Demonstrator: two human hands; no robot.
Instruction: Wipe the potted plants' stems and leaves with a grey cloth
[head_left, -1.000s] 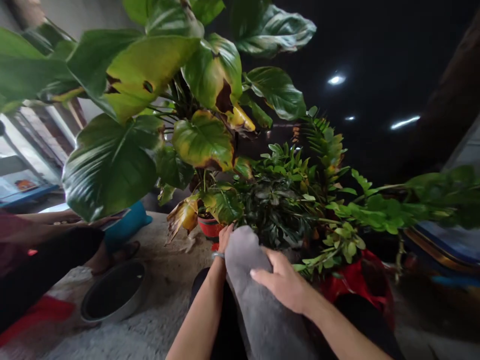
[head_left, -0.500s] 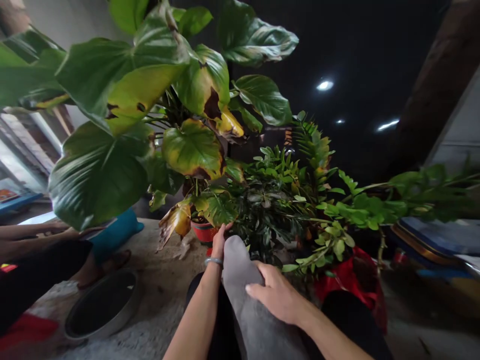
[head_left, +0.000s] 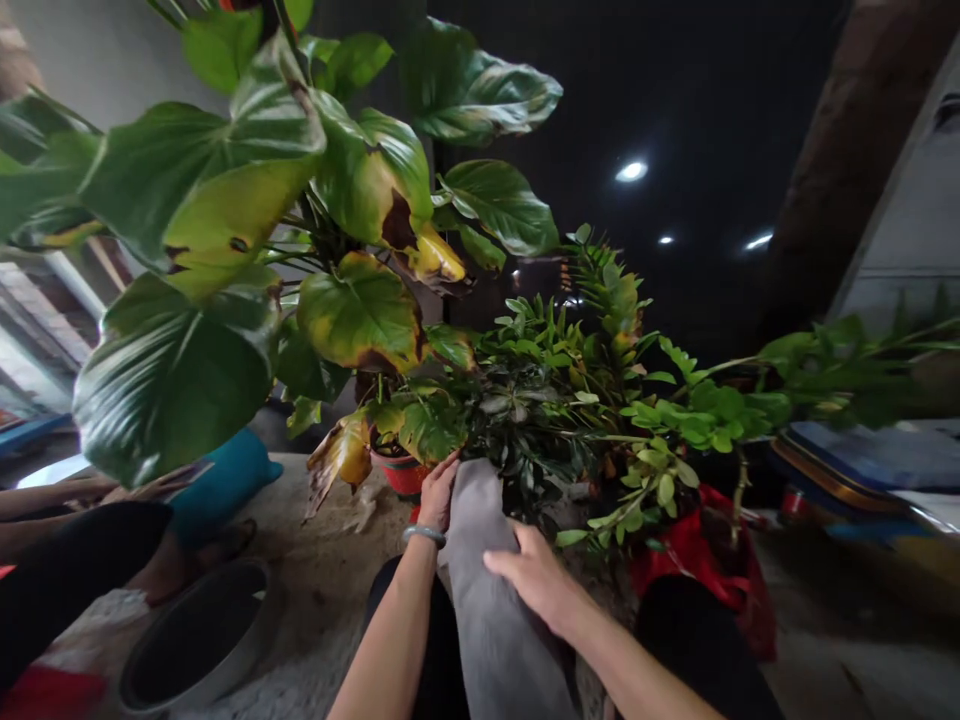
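Observation:
A long piece of grey cloth (head_left: 484, 590) stretches away from me between my knees, its far end near the plants. My left hand (head_left: 439, 495) is at the far left edge of the cloth, fingers pointing forward and partly hidden by it. A grey-green bangle (head_left: 424, 536) circles that wrist. On the right side, my right hand (head_left: 544, 575) grips the cloth, thumb lying across the top and some fingers out of sight at the edge. What lies beneath the cloth is hidden.
A large-leaved plant (head_left: 360, 310) in a red pot (head_left: 401, 472) stands ahead. Another plant grows from a red bag (head_left: 701, 560) at right. At left are a grey basin (head_left: 199, 640) and a seated person's dark-clothed leg (head_left: 82, 570), beside a teal bag (head_left: 225, 475).
The cloth's far end was rounded and now looks flatter and squarer. My right hand has shifted slightly left and nearer that end. The whole view has turned a little.

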